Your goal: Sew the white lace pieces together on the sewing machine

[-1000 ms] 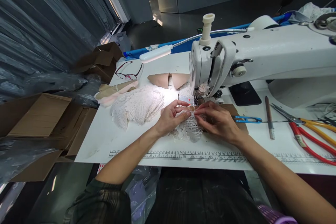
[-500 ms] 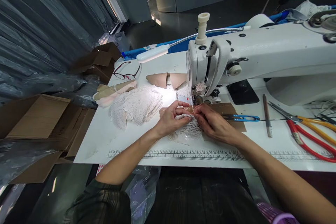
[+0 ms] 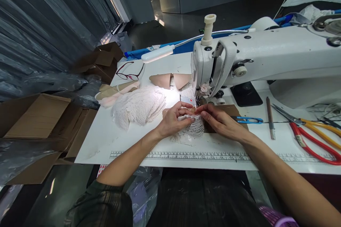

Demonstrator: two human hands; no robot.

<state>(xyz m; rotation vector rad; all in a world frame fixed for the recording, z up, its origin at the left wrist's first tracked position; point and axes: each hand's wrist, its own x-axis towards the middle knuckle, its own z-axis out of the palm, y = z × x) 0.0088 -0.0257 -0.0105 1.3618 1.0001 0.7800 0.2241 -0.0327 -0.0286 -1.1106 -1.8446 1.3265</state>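
Ruler (image 3: 183,156) at 6 o'clock from lace (image 3: 190,131). My left hand (image 3: 173,121) pinches lace; my right hand (image 3: 223,122) is narrow at lace edge, grip cannot be told. Snips (image 3: 250,120), 3 o'clock. Machine (image 3: 204,65) blocks 1 o'clock. Glasses (image 3: 130,77) farther, 10 o'clock.

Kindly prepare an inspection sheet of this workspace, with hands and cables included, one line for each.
Surface: white table, printed ruler scale along near edge
Job's things: white lace before the sewing machine; lace pile on the left
Clutter: glasses, blue snips, scissors with red and orange handles
Left hand: holds the white lace
Right hand: fingertips at the lace; grip unclear
Cables: pale strands by the sewing machine's base; cable or thread, cannot tell
Surroundings: cardboard boxes and grey curtain on the left
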